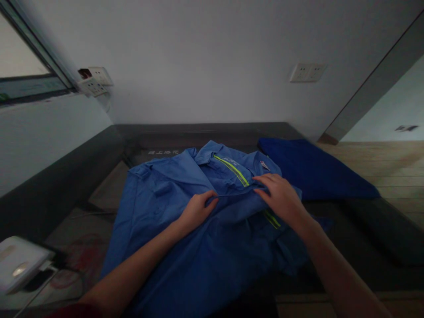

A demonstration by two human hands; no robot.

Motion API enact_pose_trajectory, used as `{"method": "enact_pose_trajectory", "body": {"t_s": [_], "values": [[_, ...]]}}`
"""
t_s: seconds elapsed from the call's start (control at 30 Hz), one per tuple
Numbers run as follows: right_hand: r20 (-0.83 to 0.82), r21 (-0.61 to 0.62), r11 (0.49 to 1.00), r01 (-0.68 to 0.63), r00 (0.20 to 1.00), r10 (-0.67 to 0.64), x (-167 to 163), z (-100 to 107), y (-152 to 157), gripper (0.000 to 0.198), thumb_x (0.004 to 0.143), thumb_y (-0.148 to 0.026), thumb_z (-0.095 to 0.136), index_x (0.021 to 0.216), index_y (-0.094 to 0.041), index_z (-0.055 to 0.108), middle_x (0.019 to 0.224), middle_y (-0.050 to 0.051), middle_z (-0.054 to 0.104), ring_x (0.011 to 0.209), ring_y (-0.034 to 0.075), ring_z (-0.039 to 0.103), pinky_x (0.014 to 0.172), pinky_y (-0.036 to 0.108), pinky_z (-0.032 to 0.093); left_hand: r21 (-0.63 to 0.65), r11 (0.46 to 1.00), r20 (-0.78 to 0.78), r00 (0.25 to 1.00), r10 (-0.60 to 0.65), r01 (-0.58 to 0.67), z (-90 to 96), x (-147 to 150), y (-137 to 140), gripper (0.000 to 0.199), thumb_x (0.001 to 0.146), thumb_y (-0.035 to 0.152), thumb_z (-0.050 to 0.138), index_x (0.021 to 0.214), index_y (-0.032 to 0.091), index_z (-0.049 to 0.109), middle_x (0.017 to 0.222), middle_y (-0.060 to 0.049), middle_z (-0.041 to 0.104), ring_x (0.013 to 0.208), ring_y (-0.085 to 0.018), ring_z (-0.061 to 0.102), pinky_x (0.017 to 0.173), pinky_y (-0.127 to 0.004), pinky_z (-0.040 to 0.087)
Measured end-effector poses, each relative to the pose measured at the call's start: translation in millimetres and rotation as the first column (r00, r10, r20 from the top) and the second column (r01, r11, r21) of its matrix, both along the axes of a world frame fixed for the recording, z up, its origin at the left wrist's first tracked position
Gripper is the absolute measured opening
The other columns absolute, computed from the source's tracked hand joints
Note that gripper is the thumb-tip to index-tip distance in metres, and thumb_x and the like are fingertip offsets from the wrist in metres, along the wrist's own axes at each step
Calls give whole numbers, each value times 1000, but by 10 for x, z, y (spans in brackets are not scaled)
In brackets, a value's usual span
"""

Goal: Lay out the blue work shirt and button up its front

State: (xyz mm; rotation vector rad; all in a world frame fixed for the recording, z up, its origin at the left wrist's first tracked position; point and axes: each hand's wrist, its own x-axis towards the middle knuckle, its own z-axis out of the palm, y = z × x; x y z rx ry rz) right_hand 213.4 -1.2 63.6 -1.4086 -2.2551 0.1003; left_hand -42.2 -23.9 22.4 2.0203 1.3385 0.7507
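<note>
A blue work jacket (159, 198) with a collar, yellow-green reflective strips and pale lettering on the chest lies spread out, partly folded over itself. My left hand (198, 210) pinches a raised edge of the cloth near the middle, thumb and forefinger close together. That edge runs taut to the right, towards my right hand (281, 196). There the thumb and fingers are apart, resting on the jacket at the fold just beside a reflective strip. The lower part of the jacket is in shadow and hangs towards me.
A dark blue folded cloth (314, 168) lies to the right on the dark surface (380, 229). At lower left stands a white device (23, 265) with a cable. Wall sockets (308, 72) and a plugged-in adapter (92, 86) are on the wall behind. Wooden floor (391, 163) shows at right.
</note>
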Motion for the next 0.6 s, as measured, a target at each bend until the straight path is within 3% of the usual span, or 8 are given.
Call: {"method": "enact_pose_trajectory", "body": {"t_s": [0.07, 0.2, 0.3, 0.43, 0.6], "values": [[-13, 2, 994, -109, 994, 109, -319, 3, -103, 29, 83, -19, 61, 112, -17, 62, 110, 11, 66, 103, 27, 58, 88, 40, 42, 6, 1000, -27, 1000, -2, 2, 33, -49, -44, 19, 90, 26, 46, 94, 21, 64, 83, 1, 69, 75, -15, 63, 68, -23, 44], [-60, -161, 954, -252, 968, 246, -722, -72, -212, 21, 80, -20, 67, 100, -17, 63, 98, 8, 69, 93, 24, 61, 84, 37, 42, -3, 998, -35, 998, -56, 56, 117, -135, -127, 20, 92, 28, 44, 92, 19, 62, 80, 0, 67, 71, -14, 61, 66, -23, 43], [-189, -274, 919, -283, 953, 237, -749, -155, -221, 7, 83, -23, 64, 86, -18, 62, 83, 3, 68, 79, 19, 61, 72, 30, 41, -23, 993, -14, 993, -114, 114, 167, -165, -158, 23, 93, 30, 43, 84, 18, 61, 77, 0, 64, 72, -14, 59, 66, -22, 42], [-409, -407, 835, -370, 891, 196, -694, -254, -197, 14, 87, -26, 57, 78, -17, 62, 71, -1, 64, 67, 14, 58, 60, 23, 37, -86, 989, 16, 993, -117, 118, 178, -159, -158, 28, 93, 32, 41, 78, 17, 60, 73, 0, 61, 70, -13, 57, 63, -22, 41], [-489, -521, 740, -426, 859, 150, -681, -395, -145, 21, 84, -34, 60, 74, -15, 64, 63, -3, 58, 60, 12, 51, 53, 22, 34, -171, 977, 55, 991, -120, 128, 124, -160, -150, 17, 89, 30, 48, 85, 18, 60, 77, 1, 64, 71, -14, 59, 65, -23, 43]]}}
